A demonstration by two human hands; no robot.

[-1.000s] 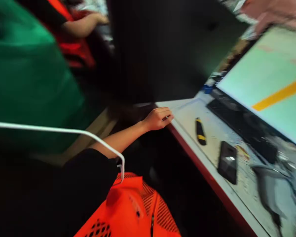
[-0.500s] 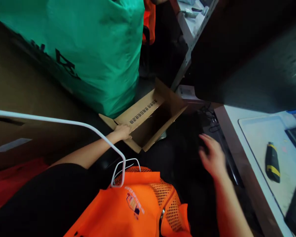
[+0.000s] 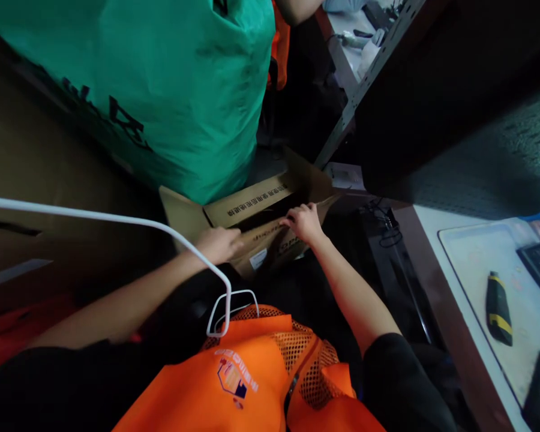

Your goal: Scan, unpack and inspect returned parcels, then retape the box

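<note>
A brown cardboard box (image 3: 246, 207) with raised flaps stands low in front of me, tilted so that its near side with printing and a white label shows. My right hand (image 3: 303, 223) is closed over the upper edge of that near side, fingers hooked inward. At the near left corner of the box, my left hand (image 3: 220, 243) is slightly blurred, its fingers curled against the edge. What lies inside the box is too dark to make out.
A big green bag (image 3: 184, 90) stands behind the box. A white metal rod (image 3: 117, 219) crosses from the left. On the right are a desk (image 3: 436, 219) with a black-and-yellow tool (image 3: 498, 309) and a metal post (image 3: 351, 108). A person's arm (image 3: 299, 7) shows at the top.
My right hand has moved left from beside the desk and taken the box's near edge. The box has tilted, showing its near side, and its left flap stands farther out. My left hand stays by the left corner.
</note>
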